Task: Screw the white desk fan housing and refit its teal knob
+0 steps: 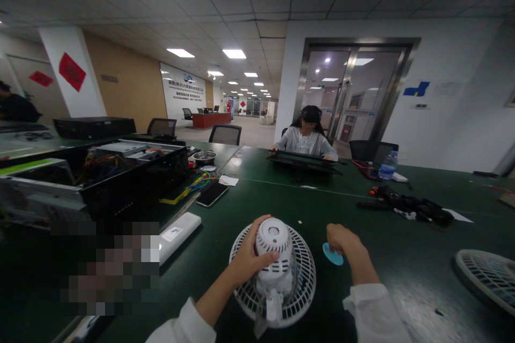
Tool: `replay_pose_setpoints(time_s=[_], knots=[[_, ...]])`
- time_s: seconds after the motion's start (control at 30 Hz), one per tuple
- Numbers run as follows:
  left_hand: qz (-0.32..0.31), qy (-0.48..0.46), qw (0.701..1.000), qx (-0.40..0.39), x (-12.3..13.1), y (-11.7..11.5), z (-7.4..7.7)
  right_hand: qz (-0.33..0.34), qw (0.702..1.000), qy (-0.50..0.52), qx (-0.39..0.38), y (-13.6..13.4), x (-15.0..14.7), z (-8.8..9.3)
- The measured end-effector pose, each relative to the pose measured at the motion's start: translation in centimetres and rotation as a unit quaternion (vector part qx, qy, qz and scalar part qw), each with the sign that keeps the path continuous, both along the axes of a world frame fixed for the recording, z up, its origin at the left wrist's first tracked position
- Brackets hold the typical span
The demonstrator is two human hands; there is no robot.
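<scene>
The left hand (248, 258) is wrapped around the white motor housing (277, 240), which sits over the round grille (304, 277) on the green table (257, 195); spread thumb and fingers like this should steady it well, with pressure straight down rather than sideways. The right hand (346, 241), just right of the grille, curls at the blue disc (333, 256); whether it pinches it I cannot tell, so a light edge hold seems wise

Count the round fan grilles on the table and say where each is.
2. The first grille is beneath the white motor housing gripped by the left hand; the second grille lies at the picture's right edge, partly cut off. Others may be hidden.
</scene>
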State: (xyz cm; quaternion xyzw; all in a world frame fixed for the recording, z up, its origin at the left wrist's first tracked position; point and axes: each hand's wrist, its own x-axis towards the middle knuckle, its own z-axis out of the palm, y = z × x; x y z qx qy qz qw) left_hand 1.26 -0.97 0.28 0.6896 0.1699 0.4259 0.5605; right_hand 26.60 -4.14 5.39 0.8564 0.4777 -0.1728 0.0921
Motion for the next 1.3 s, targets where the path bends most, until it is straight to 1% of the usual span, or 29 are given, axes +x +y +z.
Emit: replay_pose_setpoints(time_s=[0.1,0.17,0.23,0.3,0.37,0.4,0.47,0.53,0.57,0.63,0.7,1.0,1.3], knots=[[-0.001,-0.001,1.000,0.001,0.0,0.0,0.0,0.023,0.996,-0.022,0.081,-0.6,-0.3,1.7],[-0.002,-0.001,1.000,0.003,0.0,0.0,-0.1,0.052,0.988,-0.025,0.145,-1.1,-1.0,3.1],[0.000,0.001,1.000,0.004,0.0,0.1,-0.1,0.093,0.973,-0.016,0.213,-1.6,-2.2,4.5],[0.001,0.003,1.000,0.004,-0.1,0.1,-0.1,0.143,0.951,-0.002,0.274,-2.2,-3.8,5.6],[0.005,0.002,1.000,0.007,-0.1,0.1,-0.1,0.196,0.925,0.013,0.325,-2.8,-5.6,6.4],[0.006,0.001,1.000,0.010,-0.1,0.0,0.0,0.228,0.906,0.023,0.355,-3.0,-6.6,6.6],[0.008,-0.003,1.000,0.013,0.0,0.0,0.0,0.312,0.850,0.049,0.423,-3.4,-8.4,6.6],[0.004,-0.011,1.000,0.012,0.1,0.0,0.0,0.379,0.802,0.063,0.458,-3.4,-9.9,6.4],[0.001,-0.014,1.000,0.009,0.1,0.0,0.0,0.402,0.787,0.061,0.464,-3.4,-10.5,6.2],[0.000,-0.016,1.000,0.005,0.2,-0.1,-0.1,0.430,0.773,0.047,0.464,-3.2,-11.4,5.8],[0.004,-0.013,1.000,0.004,0.2,0.0,-0.2,0.443,0.772,0.033,0.455,-3.1,-11.9,5.5],[-0.002,-0.018,1.000,0.014,0.2,0.0,-0.1,0.442,0.805,0.021,0.395,-2.9,-11.9,5.5],[-0.003,-0.016,1.000,0.019,0.0,-0.1,0.2,0.439,0.810,0.046,0.387,-3.1,-12.0,5.6]])
